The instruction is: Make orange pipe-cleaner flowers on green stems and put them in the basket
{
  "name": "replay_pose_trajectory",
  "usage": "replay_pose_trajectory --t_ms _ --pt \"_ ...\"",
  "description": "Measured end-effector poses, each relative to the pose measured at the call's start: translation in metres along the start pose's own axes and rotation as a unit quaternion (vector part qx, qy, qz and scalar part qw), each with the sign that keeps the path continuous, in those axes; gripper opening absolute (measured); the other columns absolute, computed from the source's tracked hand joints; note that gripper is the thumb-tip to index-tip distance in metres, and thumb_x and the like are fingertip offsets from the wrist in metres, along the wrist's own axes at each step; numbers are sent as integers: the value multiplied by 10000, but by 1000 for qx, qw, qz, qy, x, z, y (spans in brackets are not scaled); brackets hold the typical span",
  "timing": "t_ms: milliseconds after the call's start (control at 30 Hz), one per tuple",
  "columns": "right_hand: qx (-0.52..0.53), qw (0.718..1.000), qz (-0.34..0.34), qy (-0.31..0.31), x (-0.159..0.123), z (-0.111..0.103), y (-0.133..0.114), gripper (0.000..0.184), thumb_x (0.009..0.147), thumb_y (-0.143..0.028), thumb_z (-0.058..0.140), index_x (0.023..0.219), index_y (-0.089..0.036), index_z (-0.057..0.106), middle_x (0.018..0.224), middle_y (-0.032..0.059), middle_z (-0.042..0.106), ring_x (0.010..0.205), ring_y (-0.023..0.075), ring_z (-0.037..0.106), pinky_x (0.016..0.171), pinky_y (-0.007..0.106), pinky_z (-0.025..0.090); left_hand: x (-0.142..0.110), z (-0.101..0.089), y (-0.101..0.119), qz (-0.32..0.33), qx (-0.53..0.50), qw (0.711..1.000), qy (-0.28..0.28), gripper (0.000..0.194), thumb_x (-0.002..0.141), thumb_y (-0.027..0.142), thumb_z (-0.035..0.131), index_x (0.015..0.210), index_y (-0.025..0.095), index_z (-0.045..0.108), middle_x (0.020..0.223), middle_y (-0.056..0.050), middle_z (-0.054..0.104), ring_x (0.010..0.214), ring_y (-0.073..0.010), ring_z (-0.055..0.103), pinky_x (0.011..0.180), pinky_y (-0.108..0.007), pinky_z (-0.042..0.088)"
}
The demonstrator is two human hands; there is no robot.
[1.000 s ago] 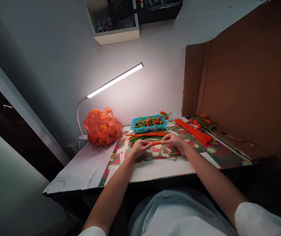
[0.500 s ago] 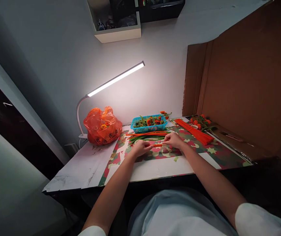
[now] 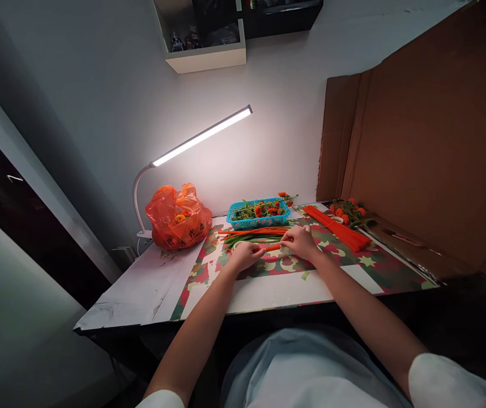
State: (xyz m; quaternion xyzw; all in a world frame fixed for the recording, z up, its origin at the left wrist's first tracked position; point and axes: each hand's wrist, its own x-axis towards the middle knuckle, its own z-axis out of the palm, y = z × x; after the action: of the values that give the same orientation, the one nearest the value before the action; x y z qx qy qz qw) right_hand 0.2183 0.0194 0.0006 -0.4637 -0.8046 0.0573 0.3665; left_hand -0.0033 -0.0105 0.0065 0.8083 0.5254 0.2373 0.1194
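A short orange coil [image 3: 273, 247], which looks like a tightly wound pipe cleaner, spans the gap between my two hands above the table. My left hand [image 3: 245, 256] pinches its left end between thumb and fingers. At the other end, the fingertips of my right hand [image 3: 301, 242] are closed on it. Just beyond my hands lie loose orange and green pipe cleaners [image 3: 251, 238], partly hidden behind my fingers. A thick bundle of orange pipe cleaners [image 3: 340, 229] rests to the right of my right hand.
Behind stands a blue basket [image 3: 258, 223] of orange flowers with green stems. An orange plastic bag [image 3: 179, 229] sits at left under a lit lamp [image 3: 203, 136]. More orange flowers [image 3: 345, 214] lie at right, beside a tall cardboard sheet [image 3: 417, 147]. A green scrap [image 3: 305, 275] lies near the table's front.
My right hand's fingers have shifted and turned slightly at the coil's right end. The left hand keeps its pinch almost in place. The view has moved slightly.
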Motion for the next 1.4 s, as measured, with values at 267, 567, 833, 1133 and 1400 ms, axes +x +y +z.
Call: replay_pose_trajectory --t_ms 267,567,833,1133,1400 --pt "-34 993 -44 99 -2 5 -9 237 848 -301 559 661 -187 649 679 28 662 729 168 539 782 347 226 7 10 -2 -77 -107 991 32 496 774 584 429 500 173 384 483 44 258 483 -85 222 506 -267 138" --pt "307 947 35 91 5 11 -8 269 743 -457 636 729 -193 686 789 54 680 754 194 592 740 337 395 9 9 0 -115 -262 957 52 540 686 690 472 548 170 427 502 56 236 492 -75 186 499 -247 126" --pt "481 870 100 -36 10 11 -5 358 553 -492 766 679 -169 675 674 9 622 686 146 544 688 289 399 10 6 -11 -46 -294 954 45 525 704 661 492 559 158 460 486 63 257 473 -65 197 481 -232 143" --pt "418 883 129 -171 7 -2 4 358 498 -455 802 605 -144 660 598 -10 566 580 101 457 575 250 326 1 -2 -10 24 -190 981 20 472 764 555 469 519 157 402 514 48 276 502 -68 240 482 -226 166" --pt "348 907 134 -194 5 -1 15 312 468 -394 806 608 -136 698 572 19 609 541 111 485 521 247 336 -4 -10 -4 60 -47 997 2 410 786 435 469 498 150 404 510 51 238 499 -66 203 486 -248 142"
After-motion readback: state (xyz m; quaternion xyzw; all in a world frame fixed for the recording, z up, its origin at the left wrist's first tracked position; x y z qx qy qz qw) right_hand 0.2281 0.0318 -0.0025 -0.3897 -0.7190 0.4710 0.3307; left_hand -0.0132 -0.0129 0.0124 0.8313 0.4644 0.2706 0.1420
